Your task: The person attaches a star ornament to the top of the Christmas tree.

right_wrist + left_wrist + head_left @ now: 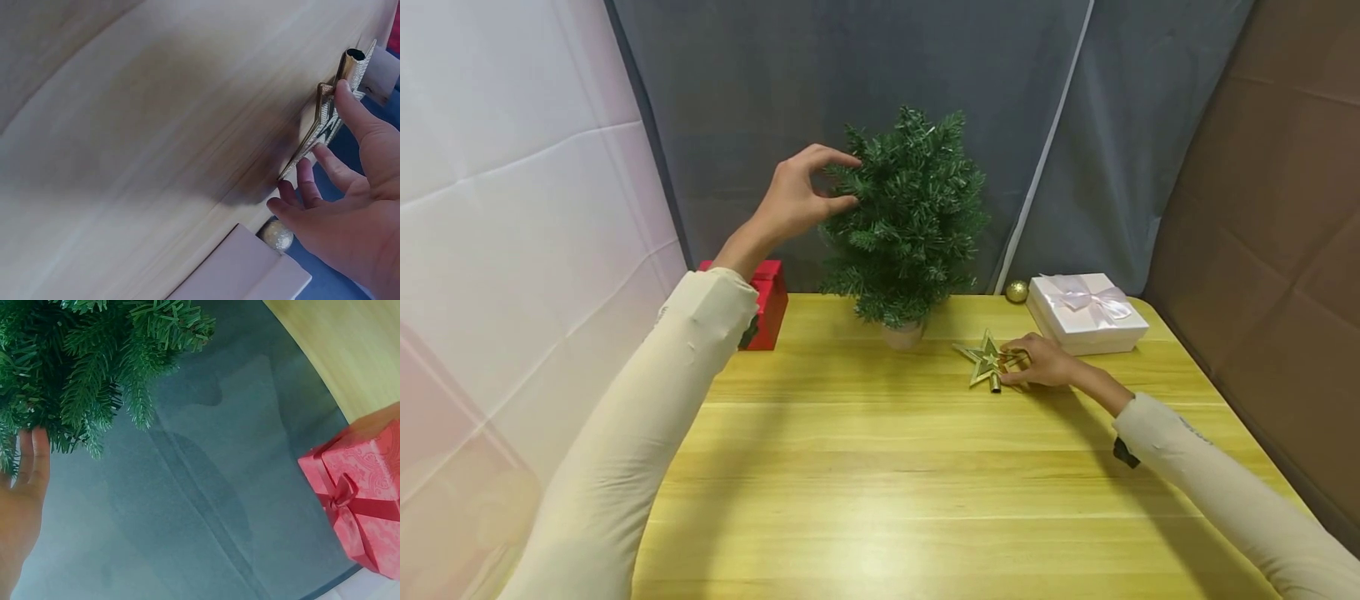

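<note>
My right hand (1041, 360) pinches the gold star tree topper (987, 358) right of the artificial Christmas tree (917, 208), left hand (797, 196) loosely spread at its side; I'd grip lightly, leaving the socket (996, 383) uncovered.

The head view looks forward and down over the tabletop (880, 467); the left-wrist view, nearer, shares with it the tree (94, 369), at its upper left, and the red box (372, 503), at right; the right-wrist view, close and tilted, shares the gold star (988, 360), at right.
</note>
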Available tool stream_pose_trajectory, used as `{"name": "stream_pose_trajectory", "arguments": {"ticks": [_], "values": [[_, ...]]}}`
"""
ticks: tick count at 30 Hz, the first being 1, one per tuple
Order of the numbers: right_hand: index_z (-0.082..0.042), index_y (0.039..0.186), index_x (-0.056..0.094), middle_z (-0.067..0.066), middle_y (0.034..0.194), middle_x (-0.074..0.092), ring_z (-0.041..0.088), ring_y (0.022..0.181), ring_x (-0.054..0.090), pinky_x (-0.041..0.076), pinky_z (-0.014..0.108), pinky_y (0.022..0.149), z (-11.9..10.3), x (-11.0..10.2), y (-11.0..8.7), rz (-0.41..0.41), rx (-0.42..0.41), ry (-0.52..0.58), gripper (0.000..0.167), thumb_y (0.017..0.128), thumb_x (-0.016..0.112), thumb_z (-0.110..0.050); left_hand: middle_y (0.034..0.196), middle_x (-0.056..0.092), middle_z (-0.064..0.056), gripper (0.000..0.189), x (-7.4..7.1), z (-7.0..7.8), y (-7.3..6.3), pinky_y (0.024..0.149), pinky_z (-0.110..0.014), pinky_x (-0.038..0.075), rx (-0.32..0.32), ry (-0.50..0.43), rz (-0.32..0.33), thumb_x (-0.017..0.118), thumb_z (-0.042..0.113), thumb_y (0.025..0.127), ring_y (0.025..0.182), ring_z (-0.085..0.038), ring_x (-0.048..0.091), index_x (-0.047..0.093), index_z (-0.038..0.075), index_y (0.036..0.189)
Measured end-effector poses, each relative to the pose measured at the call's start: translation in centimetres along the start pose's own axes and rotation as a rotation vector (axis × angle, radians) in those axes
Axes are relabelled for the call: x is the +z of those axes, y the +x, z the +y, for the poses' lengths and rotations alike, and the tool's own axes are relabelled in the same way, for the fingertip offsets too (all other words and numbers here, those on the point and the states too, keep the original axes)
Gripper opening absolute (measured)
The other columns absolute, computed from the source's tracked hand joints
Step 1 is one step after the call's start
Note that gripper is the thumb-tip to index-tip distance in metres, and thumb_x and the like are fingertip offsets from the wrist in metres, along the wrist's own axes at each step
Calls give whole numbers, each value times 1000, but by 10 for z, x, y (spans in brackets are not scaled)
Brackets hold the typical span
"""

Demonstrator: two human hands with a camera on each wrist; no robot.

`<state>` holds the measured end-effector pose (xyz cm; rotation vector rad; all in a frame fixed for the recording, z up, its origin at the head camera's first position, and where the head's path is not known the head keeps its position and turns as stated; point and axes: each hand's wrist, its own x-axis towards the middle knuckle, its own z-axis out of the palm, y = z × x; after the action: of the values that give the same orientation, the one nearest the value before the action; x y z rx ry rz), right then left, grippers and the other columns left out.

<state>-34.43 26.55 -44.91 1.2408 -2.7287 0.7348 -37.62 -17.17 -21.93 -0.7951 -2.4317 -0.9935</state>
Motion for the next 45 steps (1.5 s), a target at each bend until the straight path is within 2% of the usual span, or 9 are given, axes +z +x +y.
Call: {"name": "stream_pose_trajectory", "arguments": {"ticks": [2,6,9,13,19,30,38,43,45], "values": [[16,116,67,25,103,74,45,97,69,55,59,87,-1,0,1,1,24,22,50,82,88,-13,140,58,0,47,0,0,0,89,-34,56,-3,1,1,81,18,93,107,-21,66,67,18,139],[16,121,64,31,114,70,51,108,66,51,62,96,-4,0,1,-5,144,83,55,81,90,-12,140,58,0,48,0,0,-1,89,-34,57,-4,-2,1,81,17,93,106,-20,66,67,17,139],[15,124,63,32,119,68,52,111,63,49,62,99,-3,0,1,4,199,104,59,80,91,-13,140,58,-1,48,0,1,-1,88,-34,57,1,-6,2,81,16,93,105,-19,67,67,17,139],[14,125,64,32,122,67,51,113,61,48,62,100,-2,1,0,36,216,119,59,80,92,-12,140,58,0,48,0,1,-1,89,-34,57,1,-8,2,81,16,93,106,-18,66,67,16,139],[14,126,64,31,126,66,49,115,63,51,60,100,-1,1,0,77,244,226,51,84,87,-5,140,58,-1,48,0,1,-1,90,-34,57,2,-4,2,81,16,93,107,-18,66,67,16,139],[9,126,69,28,124,69,44,109,69,59,48,89,-6,-3,1,153,181,233,37,90,78,1,142,57,-1,47,1,1,-2,88,-34,57,-6,-4,4,81,16,93,107,-20,66,67,17,138],[7,125,71,26,121,71,37,86,75,59,26,72,-14,-6,3,167,241,298,30,96,72,2,141,58,-1,47,1,-1,-1,86,-34,57,10,-10,12,81,15,93,106,-24,66,68,16,138],[5,124,73,23,116,74,38,79,73,52,23,58,-20,-9,7,162,282,303,29,96,72,1,141,57,-3,47,1,-2,-1,87,-36,57,18,-17,11,81,15,93,107,-27,66,68,16,138],[5,124,72,25,116,73,40,79,72,54,26,58,-23,-12,8,160,281,309,28,96,72,1,141,57,-2,47,1,-2,-1,87,-36,57,21,-17,13,81,14,93,107,-27,66,68,16,137]]}}
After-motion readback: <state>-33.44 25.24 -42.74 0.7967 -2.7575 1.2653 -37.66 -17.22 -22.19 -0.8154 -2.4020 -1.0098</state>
